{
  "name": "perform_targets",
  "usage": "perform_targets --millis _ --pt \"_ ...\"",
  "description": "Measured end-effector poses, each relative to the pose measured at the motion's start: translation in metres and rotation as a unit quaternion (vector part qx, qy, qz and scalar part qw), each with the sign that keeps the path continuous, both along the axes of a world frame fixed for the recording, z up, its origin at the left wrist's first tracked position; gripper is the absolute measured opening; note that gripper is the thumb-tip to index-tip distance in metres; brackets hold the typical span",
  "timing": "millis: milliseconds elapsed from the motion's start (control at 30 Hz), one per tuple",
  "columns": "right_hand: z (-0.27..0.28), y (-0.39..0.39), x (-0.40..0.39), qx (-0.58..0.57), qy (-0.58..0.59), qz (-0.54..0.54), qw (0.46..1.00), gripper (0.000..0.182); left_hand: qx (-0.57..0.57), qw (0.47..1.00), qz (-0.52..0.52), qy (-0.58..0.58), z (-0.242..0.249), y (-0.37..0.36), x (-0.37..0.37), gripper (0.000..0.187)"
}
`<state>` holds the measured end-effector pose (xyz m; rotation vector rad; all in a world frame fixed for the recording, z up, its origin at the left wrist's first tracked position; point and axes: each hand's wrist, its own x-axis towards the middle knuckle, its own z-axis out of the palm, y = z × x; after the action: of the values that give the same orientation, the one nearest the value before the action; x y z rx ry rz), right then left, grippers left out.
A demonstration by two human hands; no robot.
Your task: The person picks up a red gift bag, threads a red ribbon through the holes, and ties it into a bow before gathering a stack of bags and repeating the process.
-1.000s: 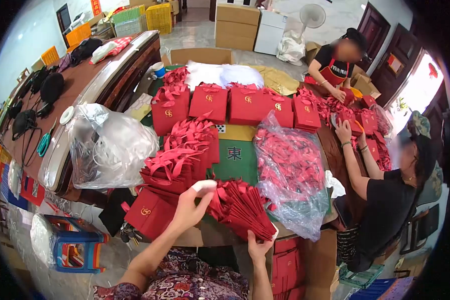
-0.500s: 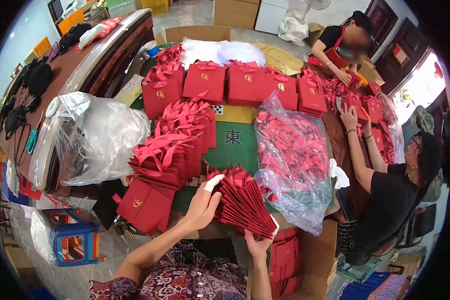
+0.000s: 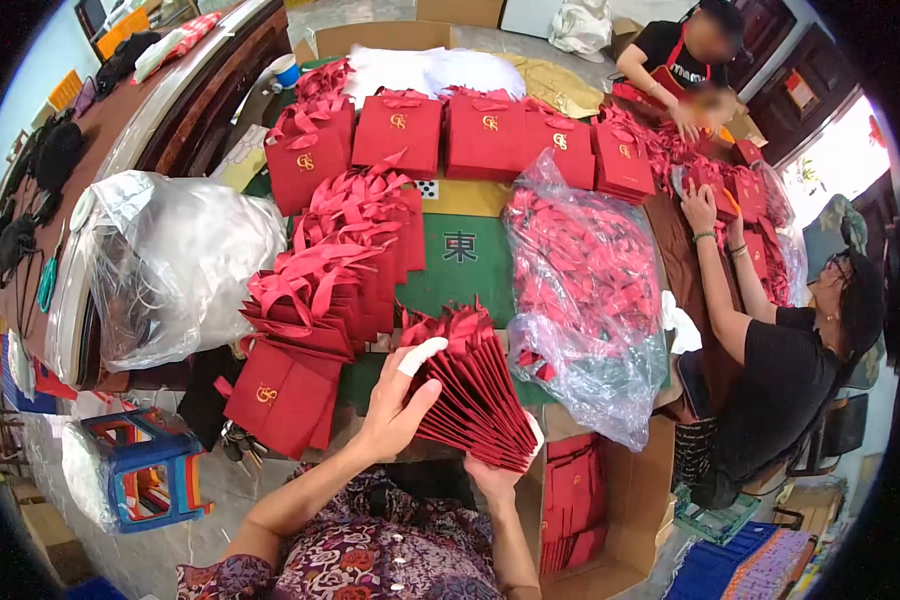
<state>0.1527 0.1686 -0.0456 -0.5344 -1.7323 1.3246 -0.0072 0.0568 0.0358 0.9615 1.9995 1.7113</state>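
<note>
Clear sack [image 3: 584, 290] (one o'clock) and ribboned stack [image 3: 320, 275] (ten) flank fanned bags [image 3: 475, 395] clasped by right grip [image 3: 493, 477], left grip [image 3: 394, 408] open at nine.

The room is bright; white light glares through the doorway [image 3: 835, 150]; the clear bags shine; the edges bend and go black.

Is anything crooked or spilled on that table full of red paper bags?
The red paper bag with gold letters at the front left of the green table lies crooked, unlike the matching bags lined up along the back. Nothing looks spilled.
</note>
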Motion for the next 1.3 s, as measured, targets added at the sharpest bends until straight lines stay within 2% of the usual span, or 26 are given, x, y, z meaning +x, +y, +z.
perform_targets --millis 133,200,300,333,367,467,500,533,600,633,667,733,767,800,867,900,933,967,1000,1033,1067,1133,1167,1233,1267,1300 --pt "0.018 -0.003 -0.006 -0.05 -0.029 0.019 0.998 0.076 -0.04 0.999 -0.003 -0.004 0.006 -0.01 0.005 0.039" --pt "0.023 -0.007 -0.01 0.007 -0.015 0.001 1.0 0.081 -0.015 0.994 -0.028 -0.105 -0.001 -0.009 -0.002 0.037" --pt "0.011 -0.008 -0.007 -0.04 0.008 0.006 0.999 0.09 -0.033 0.996 -0.023 -0.081 -0.008 -0.012 -0.006 0.041" --pt "0.006 -0.007 -0.006 -0.047 0.017 0.006 0.999 0.093 -0.056 0.998 -0.016 0.011 -0.003 -0.015 -0.006 0.042" --pt "0.001 0.0 0.003 -0.041 -0.006 0.077 0.996 0.104 -0.078 0.991 -0.006 0.104 0.001 -0.016 -0.007 0.044" --pt "-0.028 -0.004 0.018 -0.052 0.015 0.083 0.995 0.11 -0.071 0.985 -0.014 0.155 0.001 -0.022 -0.01 0.044" --pt "-0.036 -0.008 0.027 -0.129 -0.021 0.104 0.986 0.113 -0.063 0.983 -0.012 0.172 -0.004 -0.025 -0.01 0.047" --pt "-0.028 -0.005 0.019 -0.13 -0.018 0.104 0.986 0.113 -0.064 0.982 -0.012 0.175 -0.013 -0.025 -0.007 0.047" --pt "-0.01 -0.002 0.011 0.008 0.0 0.101 0.995 0.107 0.06 0.995 -0.049 -0.064 -0.025 -0.026 -0.003 0.054" --pt "-0.011 -0.006 0.01 -0.066 -0.001 0.106 0.992 0.103 0.045 0.996 -0.063 -0.048 -0.024 -0.026 -0.006 0.06" --pt "-0.009 -0.005 0.009 -0.071 -0.001 0.107 0.992 0.103 0.041 0.996 -0.061 -0.048 -0.022 -0.026 -0.01 0.06" --pt "-0.002 0.001 0.005 0.069 -0.022 0.068 0.995 0.095 0.03 0.996 -0.079 0.012 -0.015 -0.023 -0.014 0.061" --pt "0.003 -0.001 -0.001 0.08 -0.013 0.043 0.996 0.062 0.01 0.997 -0.059 0.044 -0.014 -0.023 -0.013 0.062" --pt "-0.003 -0.002 0.002 0.077 -0.012 0.048 0.996 0.062 0.006 0.998 -0.054 0.044 -0.014 -0.025 -0.011 0.062" --pt "-0.031 -0.002 0.017 -0.183 -0.031 0.144 0.972 0.04 0.029 0.999 0.04 0.009 -0.015 -0.031 -0.002 0.06" --pt "-0.052 -0.007 0.022 -0.288 -0.067 0.098 0.95 0.044 0.033 0.997 0.067 0.007 -0.013 -0.035 0.002 0.056" --pt "-0.08 -0.006 0.034 -0.29 -0.068 0.102 0.949 0.044 0.031 0.997 0.071 0.008 -0.017 -0.039 0.007 0.056" --pt "-0.109 0.001 0.048 -0.153 -0.115 0.142 0.971 0.044 0.011 0.997 0.081 0.005 -0.023 -0.043 0.013 0.055" --pt "-0.106 0.003 0.045 -0.013 -0.16 0.179 0.971 0.045 -0.01 0.996 0.091 0.001 -0.023 -0.043 0.015 0.054" --pt "-0.101 -0.001 0.045 -0.134 -0.109 0.153 0.973 0.046 -0.012 0.998 0.062 0.007 -0.016 -0.042 0.017 0.054" --pt "-0.096 -0.002 0.044 -0.136 -0.111 0.155 0.972 0.046 -0.025 0.999 0.028 0.009 -0.018 -0.04 0.019 0.056" --pt "-0.065 -0.003 0.027 -0.268 -0.053 0.111 0.955 0.044 0.013 1.0 -0.013 -0.013 -0.01 -0.034 0.026 0.058" --pt "-0.068 -0.008 0.027 -0.267 -0.054 0.111 0.956 0.044 0.005 1.0 -0.02 -0.009 -0.012 -0.033 0.026 0.059" --pt "-0.077 -0.015 0.032 -0.072 -0.136 0.001 0.988 0.047 -0.016 0.999 -0.023 0.019 -0.011 -0.033 0.022 0.063" --pt "-0.081 -0.011 0.035 -0.071 -0.137 0.002 0.988 0.047 -0.039 0.998 -0.025 0.05 -0.01 -0.034 0.019 0.067" --pt "-0.083 -0.006 0.037 -0.138 -0.074 0.043 0.987 0.049 -0.031 0.998 -0.021 0.056 -0.01 -0.036 0.014 0.068"
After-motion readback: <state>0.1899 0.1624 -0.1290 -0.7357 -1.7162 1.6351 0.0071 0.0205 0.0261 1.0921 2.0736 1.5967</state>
